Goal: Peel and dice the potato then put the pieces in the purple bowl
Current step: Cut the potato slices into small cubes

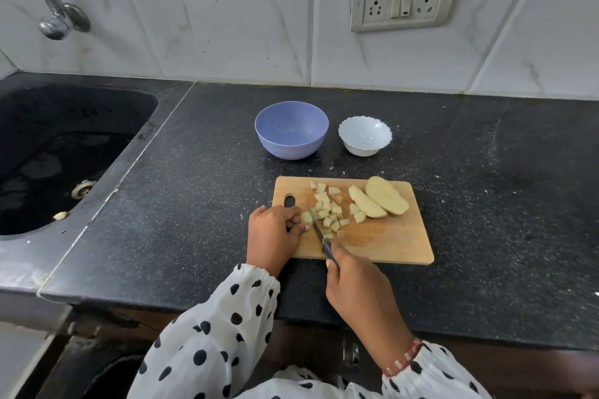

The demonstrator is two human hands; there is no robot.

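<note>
Speckled counter [194,191]: wooden board [382,236], pale potato cubes [327,214].

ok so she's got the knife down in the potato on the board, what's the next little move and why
Probably press the knife down through the piece the left hand pins at the cutting board's left side, then slide the fingers back. The right hand has the blade beside them; two potato slices remain uncut, and the purple bowl holds nothing yet.

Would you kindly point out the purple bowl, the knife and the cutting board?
purple bowl [293,146]: head view, outer front wall.
knife [317,223]: head view, middle of blade.
cutting board [389,241]: head view, bare wood.
</note>
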